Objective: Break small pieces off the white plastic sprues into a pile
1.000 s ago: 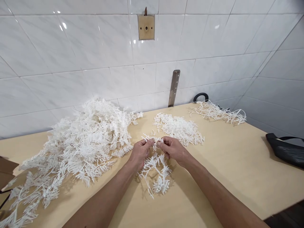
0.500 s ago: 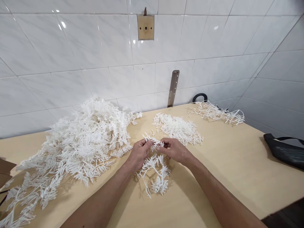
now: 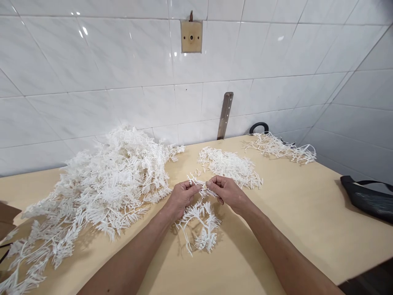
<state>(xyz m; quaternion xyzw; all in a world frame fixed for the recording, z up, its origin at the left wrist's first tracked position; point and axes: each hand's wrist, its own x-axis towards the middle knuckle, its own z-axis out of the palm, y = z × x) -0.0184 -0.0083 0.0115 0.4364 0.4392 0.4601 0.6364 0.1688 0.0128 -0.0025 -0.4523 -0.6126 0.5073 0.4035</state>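
Note:
My left hand [image 3: 182, 198] is closed on a white plastic branch [image 3: 201, 221] with fine needle-like tips; its forked lower part hangs toward the tabletop. Thumb and fingers of my right hand [image 3: 226, 191] pinch the branch's upper sprig [image 3: 205, 191], just right of the left fingertips. To the left lies a large heap of similar white branches [image 3: 116, 180]. Just beyond my hands is a low pile of small white sprigs [image 3: 230, 166]. Bare white stems [image 3: 281, 148] form another pile at the far right.
The light wooden table [image 3: 294, 221] meets a tiled wall [image 3: 107, 61]. A metal strip [image 3: 225, 115] leans there, near a black loop handle [image 3: 258, 128]. A black object with a strap [image 3: 368, 198] lies at right, and a brown cardboard piece [image 3: 7, 219] at the left edge.
My right fingers have shifted their grip on the sprig, the thumb now higher and the hand turned slightly. My left hand has barely moved, and the view has tilted slightly.

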